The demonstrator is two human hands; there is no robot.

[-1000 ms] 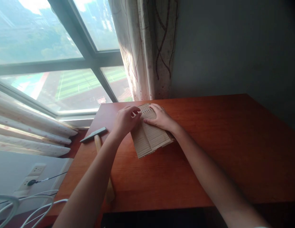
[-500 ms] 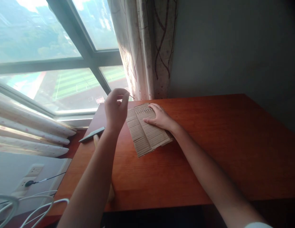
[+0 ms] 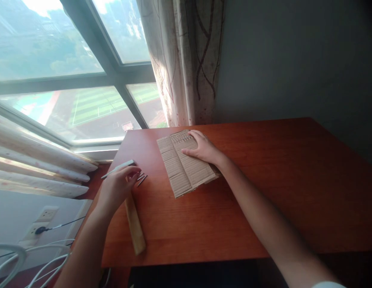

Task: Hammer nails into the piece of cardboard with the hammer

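Note:
My left hand is over the left side of the desk, with thumb and fingertips pinched at a thin nail. A few more dark nails lie on the wood right by the fingertips. Beneath and beside this hand is a hammer, its wooden handle pointing toward me and its metal head partly covered by the hand. My right hand grips the piece of corrugated cardboard, thumb on top and fingers at the far edge. Rows of small holes show in the cardboard's far part, beside the fingers.
The reddish-brown desk reaches a grey wall at the back. A window and a patterned curtain border it on the left. White cables and a wall socket are at the lower left.
My left hand has moved from above the cardboard's far left corner down and left to the nails beside the hammer. My right hand and the cardboard have stayed almost in place.

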